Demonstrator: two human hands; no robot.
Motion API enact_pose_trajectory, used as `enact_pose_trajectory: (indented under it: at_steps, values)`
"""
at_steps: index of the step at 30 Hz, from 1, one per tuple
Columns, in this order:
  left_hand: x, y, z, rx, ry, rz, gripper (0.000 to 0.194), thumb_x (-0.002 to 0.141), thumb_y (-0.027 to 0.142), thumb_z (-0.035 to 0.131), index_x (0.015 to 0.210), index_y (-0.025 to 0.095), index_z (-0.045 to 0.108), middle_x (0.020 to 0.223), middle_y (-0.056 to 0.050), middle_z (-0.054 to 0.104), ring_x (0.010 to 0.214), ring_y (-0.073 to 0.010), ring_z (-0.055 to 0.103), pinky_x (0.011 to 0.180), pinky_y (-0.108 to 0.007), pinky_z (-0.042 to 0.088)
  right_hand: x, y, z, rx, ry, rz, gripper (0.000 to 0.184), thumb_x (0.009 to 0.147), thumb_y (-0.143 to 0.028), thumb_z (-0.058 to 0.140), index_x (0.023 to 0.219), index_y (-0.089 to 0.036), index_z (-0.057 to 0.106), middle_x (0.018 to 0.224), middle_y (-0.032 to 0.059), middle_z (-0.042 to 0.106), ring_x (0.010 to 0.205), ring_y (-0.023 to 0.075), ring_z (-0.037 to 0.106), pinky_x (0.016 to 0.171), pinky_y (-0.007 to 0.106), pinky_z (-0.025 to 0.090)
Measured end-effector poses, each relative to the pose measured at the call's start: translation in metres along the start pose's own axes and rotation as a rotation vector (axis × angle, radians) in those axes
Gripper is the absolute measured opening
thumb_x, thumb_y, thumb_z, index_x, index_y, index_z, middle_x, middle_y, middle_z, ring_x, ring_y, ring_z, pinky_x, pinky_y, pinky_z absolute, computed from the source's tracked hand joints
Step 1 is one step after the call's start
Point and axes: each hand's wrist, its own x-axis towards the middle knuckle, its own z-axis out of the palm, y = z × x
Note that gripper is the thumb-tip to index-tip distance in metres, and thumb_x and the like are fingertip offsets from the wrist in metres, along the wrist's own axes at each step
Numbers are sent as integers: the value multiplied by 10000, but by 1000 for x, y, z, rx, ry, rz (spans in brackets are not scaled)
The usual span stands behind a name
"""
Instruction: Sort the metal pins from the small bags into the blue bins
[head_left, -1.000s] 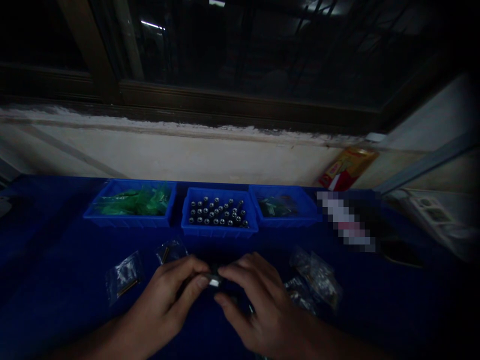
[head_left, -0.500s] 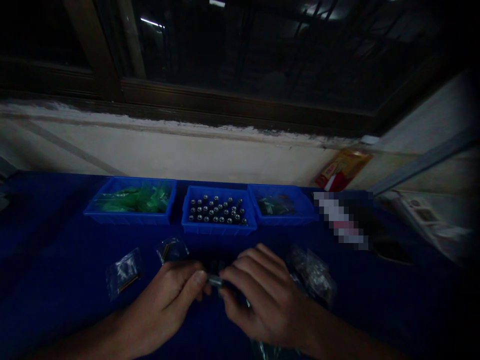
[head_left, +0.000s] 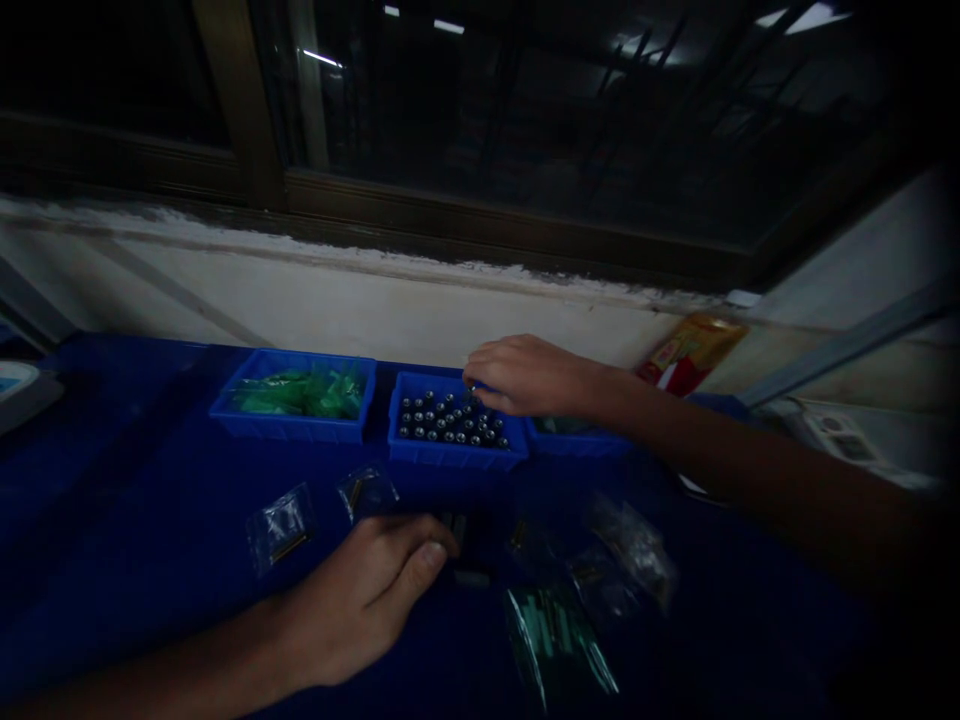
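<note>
My left hand (head_left: 367,590) rests on the blue cloth, fingers curled, thumb against a small dark part (head_left: 465,545) lying at its fingertips. My right hand (head_left: 525,375) is stretched out over the far right corner of the middle blue bin (head_left: 454,455), which holds several small upright metal pieces (head_left: 450,420). Its fingertips are pinched together right at one of those pieces; whether it grips one I cannot make out.
A blue bin (head_left: 292,425) with green bagged parts stands to the left, another blue bin (head_left: 577,440) to the right. Several clear small bags (head_left: 281,525) lie on the cloth, one with green strips (head_left: 559,635). A red-yellow packet (head_left: 686,350) leans on the wall.
My right hand left the small part in front of me and reached forward to the middle bin. My left hand stayed by the part. The view shifted slightly left.
</note>
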Motion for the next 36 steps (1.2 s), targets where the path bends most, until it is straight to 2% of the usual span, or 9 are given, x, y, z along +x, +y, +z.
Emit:
enact_pose_trajectory:
  at_steps: [9, 18, 21, 24, 26, 28, 31, 33, 36]
  values:
    - [-1, 0, -2, -12, -49, -11, 342, 929, 294, 245, 937, 164, 561, 748, -4, 548, 682, -121, 525, 635, -252, 403, 10, -2, 5, -156, -78, -113, 56, 766, -151, 555, 801, -162, 596, 760, 44, 621, 679, 144, 526, 592, 287, 342]
    - [0, 2, -2, 3, -70, -15, 305, 927, 275, 264, 955, 175, 551, 806, -11, 576, 725, -125, 547, 663, -265, 434, 12, 1, 13, -208, -164, -178, 136, 822, -145, 466, 846, -169, 598, 761, 55, 630, 676, 154, 541, 595, 293, 343]
    - [0, 1, -1, 39, -76, -27, 239, 917, 256, 313, 950, 185, 538, 829, -8, 575, 748, -125, 554, 681, -271, 460, 8, 3, 8, -183, -130, -181, 164, 830, -151, 450, 903, -169, 596, 785, 53, 626, 714, 158, 546, 611, 289, 359]
    - [0, -1, 2, 180, -42, -29, 208, 888, 219, 393, 1063, 203, 503, 970, -33, 542, 855, -149, 546, 764, -309, 481, -6, 1, -1, -128, -11, -154, 211, 845, -186, 433, 993, -159, 579, 816, 54, 620, 763, 161, 540, 642, 287, 380]
    - [-1, -3, 5, 317, -34, -12, 312, 867, 193, 431, 1176, 228, 444, 1080, -55, 488, 935, -177, 522, 821, -353, 478, -20, -9, -5, -79, 103, -100, 236, 861, -209, 408, 1016, -152, 577, 816, 54, 620, 777, 161, 533, 671, 293, 393]
    - [-1, -5, 8, 422, -43, 12, 368, 855, 181, 451, 1215, 247, 415, 1113, -64, 460, 977, -202, 501, 840, -386, 477, -38, -29, -1, -4, 241, -34, 241, 866, -216, 404, 1012, -149, 583, 799, 49, 621, 755, 153, 529, 691, 296, 400]
    - [-1, -8, 11, 486, -25, 37, 279, 837, 177, 484, 1113, 221, 480, 1051, -57, 484, 954, -214, 500, 821, -403, 480, -65, -74, 17, 172, 425, 61, 190, 833, -194, 466, 962, -153, 599, 751, 30, 623, 684, 132, 521, 682, 283, 407]
    - [0, -11, 12, 496, 8, 36, 179, 825, 167, 500, 1002, 194, 511, 993, -49, 500, 909, -209, 506, 797, -401, 480, -78, -105, 32, 268, 465, 92, 176, 819, -211, 492, 951, -174, 602, 738, 22, 623, 687, 138, 528, 702, 298, 409]
    - [3, -14, 11, 486, 45, 30, 119, 839, 106, 443, 911, 179, 504, 920, -37, 516, 849, -189, 508, 750, -375, 474, -87, -138, 47, 369, 431, 105, 169, 813, -244, 499, 940, -200, 602, 690, 5, 604, 672, 143, 528, 693, 311, 408]
